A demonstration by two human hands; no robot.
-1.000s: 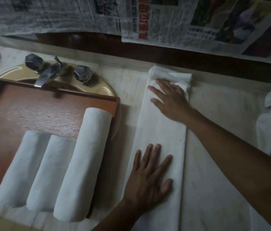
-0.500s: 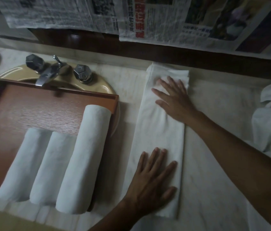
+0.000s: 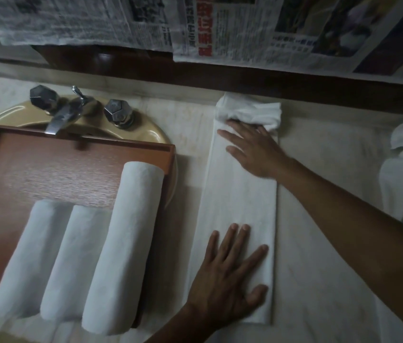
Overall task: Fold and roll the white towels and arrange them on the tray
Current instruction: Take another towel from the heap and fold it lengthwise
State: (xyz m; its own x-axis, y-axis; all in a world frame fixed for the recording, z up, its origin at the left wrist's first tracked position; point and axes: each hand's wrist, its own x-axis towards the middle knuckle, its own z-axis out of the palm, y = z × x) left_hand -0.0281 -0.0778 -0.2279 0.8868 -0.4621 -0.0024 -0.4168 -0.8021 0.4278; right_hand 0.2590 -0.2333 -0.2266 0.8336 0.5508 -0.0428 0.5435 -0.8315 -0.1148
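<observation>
The right hand, fingers spread flat, is being pressed on the far end of the folded towel at center right of the frame, just below the bunched first turn of the roll, while the near end is being pinned by the left hand, also splayed flat, at the lower center. Three rolled towels are being kept on the wooden tray at the left, over the sink. Honestly, the roll is probably being started lumpy, so it could end up crooked or loose if that bunching isn't evened out.
</observation>
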